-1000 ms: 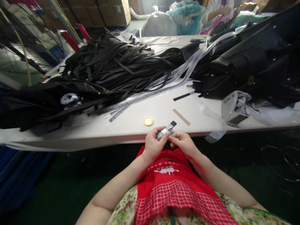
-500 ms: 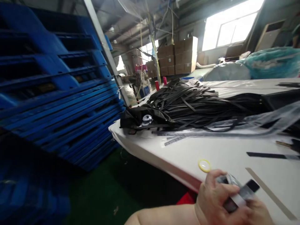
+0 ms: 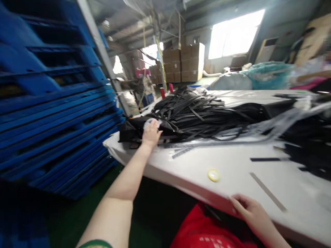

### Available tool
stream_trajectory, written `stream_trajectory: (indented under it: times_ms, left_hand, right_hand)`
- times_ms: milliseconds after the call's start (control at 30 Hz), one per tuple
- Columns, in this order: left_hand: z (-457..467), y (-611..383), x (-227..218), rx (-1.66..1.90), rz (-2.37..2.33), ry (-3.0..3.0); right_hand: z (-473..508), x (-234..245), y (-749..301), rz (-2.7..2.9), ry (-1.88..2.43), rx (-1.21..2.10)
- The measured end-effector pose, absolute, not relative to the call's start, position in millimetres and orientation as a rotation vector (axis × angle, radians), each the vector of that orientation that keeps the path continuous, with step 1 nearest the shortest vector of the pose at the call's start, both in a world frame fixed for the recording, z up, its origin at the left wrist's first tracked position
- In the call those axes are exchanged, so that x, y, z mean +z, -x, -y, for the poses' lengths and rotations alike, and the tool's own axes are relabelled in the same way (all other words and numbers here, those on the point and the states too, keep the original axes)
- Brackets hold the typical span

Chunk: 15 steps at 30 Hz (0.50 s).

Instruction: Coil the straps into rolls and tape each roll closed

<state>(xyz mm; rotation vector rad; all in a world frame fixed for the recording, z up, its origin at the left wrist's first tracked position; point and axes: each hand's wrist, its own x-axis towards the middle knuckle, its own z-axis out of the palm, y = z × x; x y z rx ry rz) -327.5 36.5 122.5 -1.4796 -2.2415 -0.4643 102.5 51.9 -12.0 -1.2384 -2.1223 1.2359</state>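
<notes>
My left hand [image 3: 152, 133] reaches across to the far left end of the table. Its fingers are on a whitish, see-through item [image 3: 148, 124], blurred and partly covered by them, which lies against a black bag [image 3: 134, 129]. Close to the front edge, my right hand [image 3: 244, 205] has thumb and forefinger pinched together; what they hold, if anything, is too small to make out. A yellow-rimmed ring [image 3: 213, 175] lies on the white table [image 3: 188, 165] just beyond it. To that hand's right is a flat grey strip [image 3: 269, 192].
A heap of black straps [image 3: 196, 113] stretches along the table, with clear plastic film [image 3: 281, 120] beside it. Short black strips [image 3: 265, 159] lie nearer. Blue pallets [image 3: 64, 120] are stacked at the left, next to a metal post [image 3: 103, 58]. Cartons [image 3: 181, 63] stand behind.
Both hands were together over a grey-and-black, plastic-looking item. My left hand has since moved far left to the black bag; my right hand is at the table edge. The view has turned rightward.
</notes>
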Motion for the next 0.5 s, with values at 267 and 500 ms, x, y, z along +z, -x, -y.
stream_trajectory:
  times_ms: [267, 500]
  left_hand:
    - [-64.7, 272.3, 36.3, -0.352, 2.287, 2.013]
    - [-101.2, 269.5, 11.7, -0.102, 2.521, 1.861]
  right_hand:
    - [-32.6, -15.5, -129.4, 1.786, 1.423, 1.391]
    - [-35.4, -17.9, -154.1, 1.784, 1.484, 1.332]
